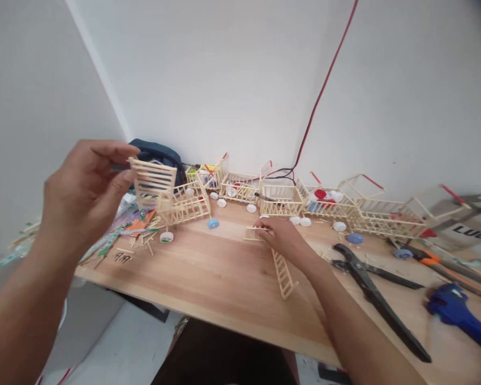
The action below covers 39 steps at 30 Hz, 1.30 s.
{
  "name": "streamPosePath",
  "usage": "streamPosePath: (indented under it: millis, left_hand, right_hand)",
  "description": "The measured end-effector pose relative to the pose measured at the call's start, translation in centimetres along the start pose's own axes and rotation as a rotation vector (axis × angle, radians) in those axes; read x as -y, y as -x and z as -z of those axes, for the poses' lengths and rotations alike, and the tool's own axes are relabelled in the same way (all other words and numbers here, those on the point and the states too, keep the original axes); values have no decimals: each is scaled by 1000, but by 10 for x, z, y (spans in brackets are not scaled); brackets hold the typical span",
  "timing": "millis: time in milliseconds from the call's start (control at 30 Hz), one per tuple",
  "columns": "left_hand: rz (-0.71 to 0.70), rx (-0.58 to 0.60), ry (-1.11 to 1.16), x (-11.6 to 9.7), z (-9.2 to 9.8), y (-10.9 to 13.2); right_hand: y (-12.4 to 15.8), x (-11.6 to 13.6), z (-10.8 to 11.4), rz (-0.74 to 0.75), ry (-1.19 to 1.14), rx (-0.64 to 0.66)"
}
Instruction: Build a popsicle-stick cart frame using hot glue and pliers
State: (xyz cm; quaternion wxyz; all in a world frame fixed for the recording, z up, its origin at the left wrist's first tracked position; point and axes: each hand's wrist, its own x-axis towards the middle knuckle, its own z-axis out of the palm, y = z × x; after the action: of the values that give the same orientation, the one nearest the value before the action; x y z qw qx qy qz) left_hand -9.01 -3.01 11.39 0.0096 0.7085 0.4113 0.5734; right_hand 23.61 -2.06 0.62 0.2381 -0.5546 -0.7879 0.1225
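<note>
My left hand (86, 190) is raised above the table's left end, its fingers pinched on a small ladder-like panel of thin wooden sticks (154, 184), held upright. My right hand (284, 238) rests on the wooden table (224, 278) near its middle, fingers closed on another small stick panel (255, 233) lying flat. A third stick ladder (284, 274) lies on the table just beside my right wrist.
A row of small stick-built carts (280, 200) with red handles lines the wall, with white and blue bottle caps (213, 223) scattered in front. Black shears (369, 286), a blue glue gun (457, 313) and orange-handled tools lie at the right. Stick scraps and coloured paper litter the left end.
</note>
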Motion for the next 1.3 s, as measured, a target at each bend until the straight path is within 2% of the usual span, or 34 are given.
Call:
streamPosePath:
  millis: [67, 133, 233, 300, 400, 500, 667, 900, 967, 1200, 1300]
  left_hand:
    - [174, 66, 310, -2, -10, 10]
    - [394, 235, 516, 1, -28, 23]
    - [776, 488, 800, 13, -68, 44]
    - [1001, 583, 941, 19, -95, 56]
    - [1177, 611, 1030, 23, -127, 66]
    - [1243, 613, 1087, 21, -143, 68]
    - [1339, 649, 1232, 13, -156, 70]
    - [1558, 666, 1345, 4, -159, 71]
    - [1592, 632, 1372, 1, -157, 69]
    - [1489, 549, 1324, -3, -157, 67]
    - [1458, 567, 1344, -1, -157, 66]
  right_hand:
    - [0, 0, 0, 14, 4, 0]
    - [0, 0, 0, 19, 9, -1]
    - [0, 0, 0, 3, 9, -4]
    - [0, -1, -1, -5, -1, -8]
    - [1, -4, -2, -1, -20, -20]
    - [1, -9, -4, -8, -17, -28]
    - [1, -12, -6, -9, 6, -37]
    - [1, -12, -5, -11, 13, -41]
    - [1, -12, -5, -14, 20, -43]
    - [0, -13, -6, -34, 46, -67]
    - [1, -12, -6, -42, 51, -81]
